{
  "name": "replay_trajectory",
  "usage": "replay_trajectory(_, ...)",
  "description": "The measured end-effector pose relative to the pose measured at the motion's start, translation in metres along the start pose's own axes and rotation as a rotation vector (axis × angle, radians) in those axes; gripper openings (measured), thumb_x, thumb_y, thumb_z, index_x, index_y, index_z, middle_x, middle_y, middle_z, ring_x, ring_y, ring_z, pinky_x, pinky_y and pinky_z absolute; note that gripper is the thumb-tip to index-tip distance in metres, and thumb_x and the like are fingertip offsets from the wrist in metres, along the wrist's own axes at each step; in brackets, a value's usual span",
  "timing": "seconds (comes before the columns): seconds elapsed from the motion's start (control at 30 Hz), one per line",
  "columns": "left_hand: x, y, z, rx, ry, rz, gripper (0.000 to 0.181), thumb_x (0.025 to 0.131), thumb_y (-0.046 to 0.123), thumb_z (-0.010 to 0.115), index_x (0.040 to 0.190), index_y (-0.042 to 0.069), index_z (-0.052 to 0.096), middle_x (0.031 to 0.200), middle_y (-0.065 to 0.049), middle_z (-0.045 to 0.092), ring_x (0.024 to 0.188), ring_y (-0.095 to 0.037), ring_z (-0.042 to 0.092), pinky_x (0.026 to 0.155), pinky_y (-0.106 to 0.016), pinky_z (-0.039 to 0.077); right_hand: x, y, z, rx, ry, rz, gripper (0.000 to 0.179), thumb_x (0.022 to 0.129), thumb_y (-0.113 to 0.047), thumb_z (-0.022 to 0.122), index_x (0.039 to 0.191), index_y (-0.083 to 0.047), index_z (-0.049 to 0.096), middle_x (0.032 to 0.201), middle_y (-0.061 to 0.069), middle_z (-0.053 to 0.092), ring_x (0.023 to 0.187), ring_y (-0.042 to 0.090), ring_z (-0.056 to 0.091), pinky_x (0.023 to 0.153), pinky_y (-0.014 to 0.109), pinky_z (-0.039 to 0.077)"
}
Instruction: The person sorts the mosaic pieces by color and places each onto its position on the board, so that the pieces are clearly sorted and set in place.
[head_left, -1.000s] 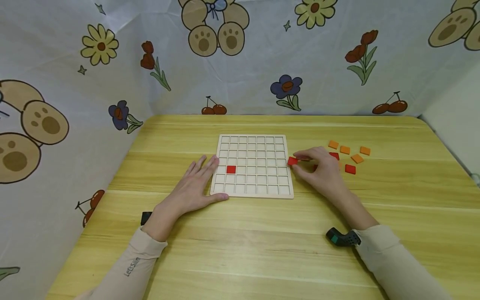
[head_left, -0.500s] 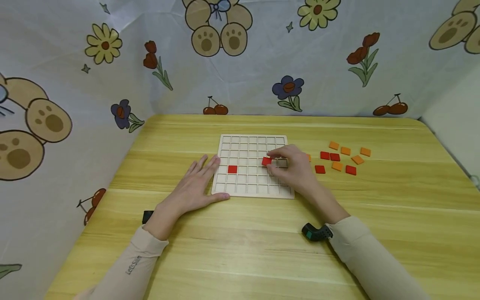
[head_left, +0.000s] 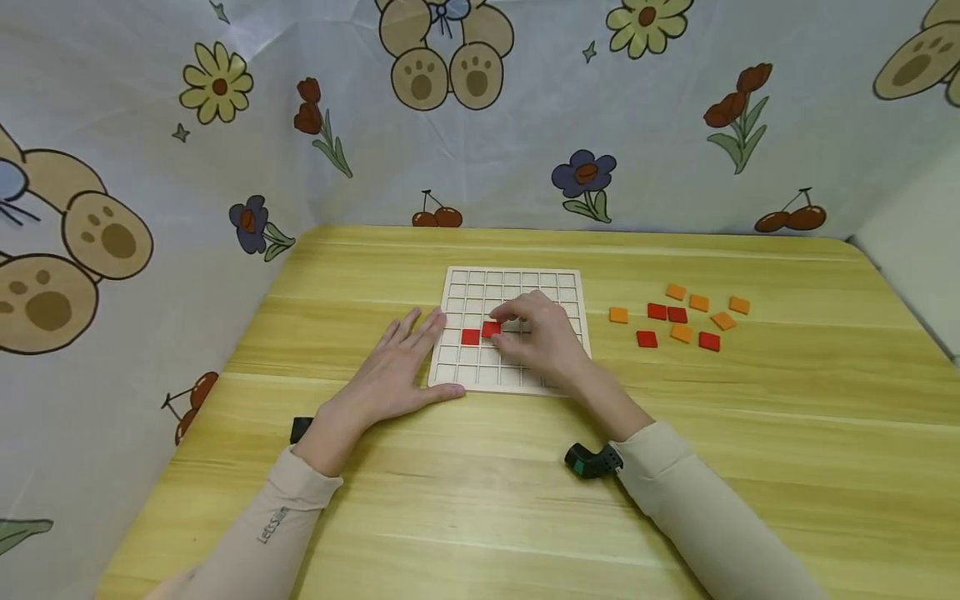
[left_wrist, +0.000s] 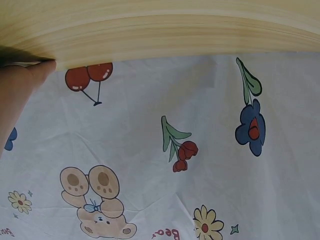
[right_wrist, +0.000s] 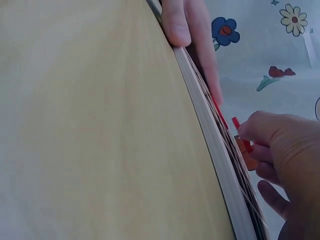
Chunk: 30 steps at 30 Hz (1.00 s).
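A pale wooden grid board (head_left: 510, 379) lies flat on the table. My left hand (head_left: 390, 367) rests at its left edge, fingers spread and straight, the thumb along the near corner. One red square tile (head_left: 470, 337) sits in a cell on the board's left side. Just right of it, my right hand (head_left: 543, 337) pinches another red tile (head_left: 491, 329) between thumb and fingers. In the right wrist view this held tile (right_wrist: 242, 135) is tilted and slightly above the board (right_wrist: 215, 135). The left wrist view shows only part of the left hand (left_wrist: 22, 85).
Right of the board, several loose red tiles (head_left: 647, 339) and orange tiles (head_left: 681, 333) lie scattered on the wooden table (head_left: 465, 500). A patterned cloth (head_left: 510, 167) hangs behind the table and along its left side.
My right hand has carried the red tile leftward from the board's right edge to beside the placed red tile. The left hand has stayed at the board's left edge.
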<state>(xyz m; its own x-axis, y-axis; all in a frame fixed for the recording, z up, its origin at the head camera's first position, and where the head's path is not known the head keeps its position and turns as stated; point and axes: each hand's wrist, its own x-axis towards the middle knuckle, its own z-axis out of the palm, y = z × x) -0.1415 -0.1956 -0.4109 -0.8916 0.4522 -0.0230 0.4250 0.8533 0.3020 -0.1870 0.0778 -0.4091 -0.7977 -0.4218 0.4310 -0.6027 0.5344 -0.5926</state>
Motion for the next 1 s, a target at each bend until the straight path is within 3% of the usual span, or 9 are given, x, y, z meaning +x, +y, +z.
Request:
replay_trajectory(0.3, 0.000, 0.002, -0.001, 0.005, 0.002, 0.006, 0.113, 0.091, 0.082, 0.056, 0.171, 0.015, 0.012, 0.179, 0.000, 0.010, 0.166, -0.031, 0.004, 0.134, -0.054, 0.005, -0.006, 0.002, 0.004, -0.049, -0.033, 0.002, 0.016, 0.089, -0.017, 0.084, 0.103, -0.012, 0.083, 0.104, 0.002, 0.076, 0.099, 0.022, 0.060, 0.088, 0.039, 0.051)
replay_trajectory(0.73, 0.000, 0.003, -0.002, 0.008, -0.003, 0.002, 0.113, 0.091, 0.082, 0.056, 0.171, 0.015, 0.012, 0.179, 0.000, 0.009, 0.166, -0.031, 0.003, 0.134, -0.053, 0.004, -0.011, 0.007, 0.003, -0.073, -0.028, -0.119, 0.016, 0.091, -0.018, 0.084, 0.106, -0.011, 0.086, 0.107, 0.004, 0.077, 0.104, 0.024, 0.061, 0.088, 0.040, 0.053)
replay_trajectory(1.0, 0.000, 0.003, 0.000, 0.008, -0.008, -0.006, 0.114, 0.091, 0.082, 0.056, 0.171, 0.016, 0.010, 0.179, 0.000, 0.008, 0.166, -0.030, 0.002, 0.135, -0.053, 0.004, -0.014, 0.007, 0.003, -0.075, 0.003, -0.142, 0.018, 0.091, -0.016, 0.083, 0.108, -0.009, 0.085, 0.108, 0.006, 0.078, 0.106, 0.025, 0.062, 0.090, 0.041, 0.054)
